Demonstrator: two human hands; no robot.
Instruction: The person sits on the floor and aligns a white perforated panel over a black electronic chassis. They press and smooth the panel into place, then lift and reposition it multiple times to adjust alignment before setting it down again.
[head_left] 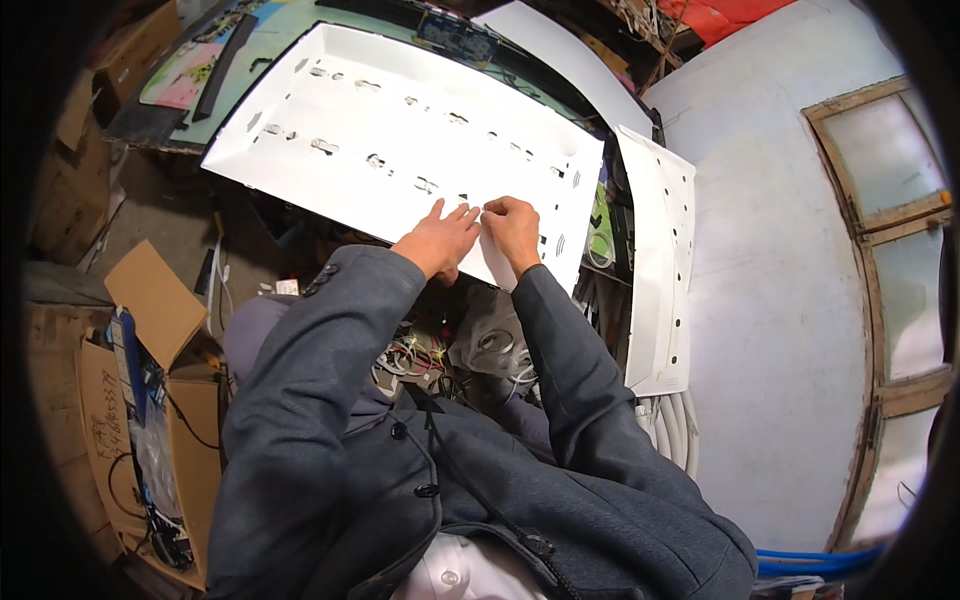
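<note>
A large white rectangular panel (320,195), like a shallow tray with raised sloping rims, lies in front of me. Rows of small cutouts (424,184) run along it, with metallic or dark bits showing through. My left hand (440,242) rests near the panel's front edge, its fingers stretched out over the white surface. Just to its right, my right hand (514,230) is closed in a pinch, fingertips down at the surface beside a cutout. Whatever it pinches is too small or hidden to make out.
Under the panel is a cluttered table (215,125). Another white panel with dark holes (660,270) stands at the right, before a pale wall (760,300). An open cardboard box (190,440) with cables sits at the lower left. Loose wires (415,355) and a plastic bag (490,335) lie below my hands.
</note>
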